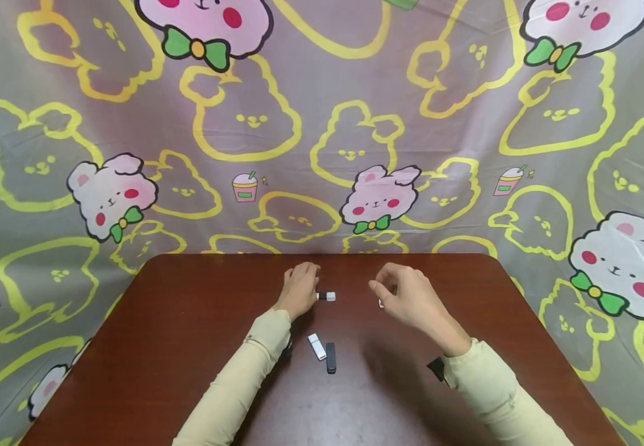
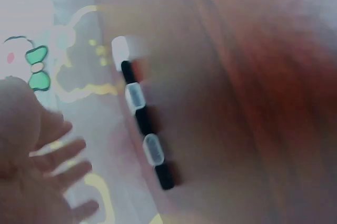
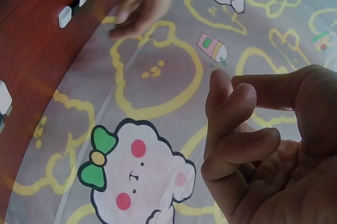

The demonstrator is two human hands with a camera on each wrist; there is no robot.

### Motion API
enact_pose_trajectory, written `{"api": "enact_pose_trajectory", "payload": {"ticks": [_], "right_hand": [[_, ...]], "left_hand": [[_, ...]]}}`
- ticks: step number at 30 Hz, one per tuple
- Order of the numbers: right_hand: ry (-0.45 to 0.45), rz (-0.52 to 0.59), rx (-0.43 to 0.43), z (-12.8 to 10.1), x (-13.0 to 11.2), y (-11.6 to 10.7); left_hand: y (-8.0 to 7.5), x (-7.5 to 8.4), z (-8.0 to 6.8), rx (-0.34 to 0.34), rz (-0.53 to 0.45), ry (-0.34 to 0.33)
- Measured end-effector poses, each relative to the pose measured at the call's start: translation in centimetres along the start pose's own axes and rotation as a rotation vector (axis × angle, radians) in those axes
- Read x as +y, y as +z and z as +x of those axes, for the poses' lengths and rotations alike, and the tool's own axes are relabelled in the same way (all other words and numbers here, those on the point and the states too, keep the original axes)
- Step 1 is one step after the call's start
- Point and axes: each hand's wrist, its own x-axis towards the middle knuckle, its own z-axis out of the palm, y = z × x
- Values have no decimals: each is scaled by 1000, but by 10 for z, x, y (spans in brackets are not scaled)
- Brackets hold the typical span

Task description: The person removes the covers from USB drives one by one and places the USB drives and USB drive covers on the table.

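My left hand [image 1: 298, 291] is over the far middle of the table, fingers loosely extended, beside a row of small black and white pieces [image 1: 327, 296] it partly hides. In the left wrist view the row alternates white pieces [image 2: 153, 149] and black pieces [image 2: 143, 121], end to end; the left hand [image 2: 45, 150] shows spread fingers holding nothing. My right hand [image 1: 408, 296] hangs above the table to the right, its fingers loosely curled. Nothing shows between the fingers of the right hand [image 3: 258, 134] in its wrist view. A small white thing [image 1: 381, 304] peeks out below it.
Nearer on the table [image 1: 149, 359] lie a white USB stick [image 1: 317, 347] and a black stick [image 1: 330, 358], close together. A white piece with a metal plug [image 3: 4, 98] appears at the right wrist view's left edge. A patterned curtain [image 1: 300, 136] hangs behind the table's far edge.
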Motion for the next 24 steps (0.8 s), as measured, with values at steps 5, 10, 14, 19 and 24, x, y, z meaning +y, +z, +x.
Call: {"api": "enact_pose_trajectory", "payload": {"ticks": [5, 10, 14, 19, 24], "right_hand": [[-28, -38, -26, 5, -1, 6], [-63, -59, -139, 9, -2, 22], [-102, -69, -230, 13, 0, 38], [-182, -115, -299, 15, 3, 54], [-236, -195, -367, 16, 3, 71]], "left_hand": [[-22, -2, -25, 70, 51, -72], [-42, -7, -62, 99, 58, -124], [-54, -8, -91, 87, 48, -156], [-66, -6, -116, 112, 66, -138], [-75, -5, -135, 155, 55, -125]]}}
